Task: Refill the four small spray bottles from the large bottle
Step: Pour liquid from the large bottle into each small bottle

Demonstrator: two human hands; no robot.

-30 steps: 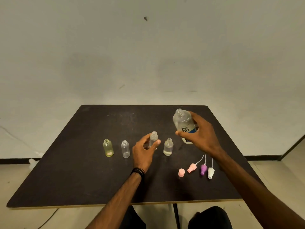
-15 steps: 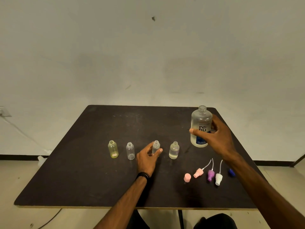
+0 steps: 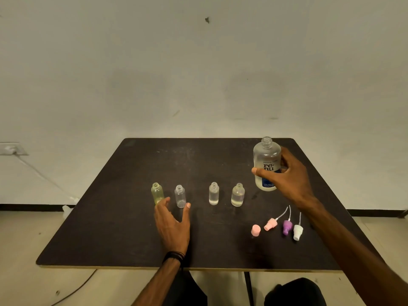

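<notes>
Four small uncapped bottles stand in a row on the dark table (image 3: pixel 110 217): a yellowish one (image 3: pixel 157 192), a clear one (image 3: pixel 180 196), a third (image 3: pixel 213 193) and a fourth (image 3: pixel 237 195), the last two holding a little liquid. My left hand (image 3: pixel 173 224) lies open just in front of the clear bottle, thumb and fingers spread on either side of it without gripping. My right hand (image 3: pixel 287 177) grips the large uncapped bottle (image 3: pixel 266 160), upright at the back right.
Spray heads lie near the front right: a pink cap (image 3: pixel 255 230), a pink sprayer (image 3: pixel 270 224), a purple one (image 3: pixel 287 226) and a white one (image 3: pixel 297 232). A wall rises behind the table. A cable runs on the floor at the left.
My left hand let go of the third small bottle and moved left to the second one. My right hand has brought the large bottle from a tilt to upright at the back right.
</notes>
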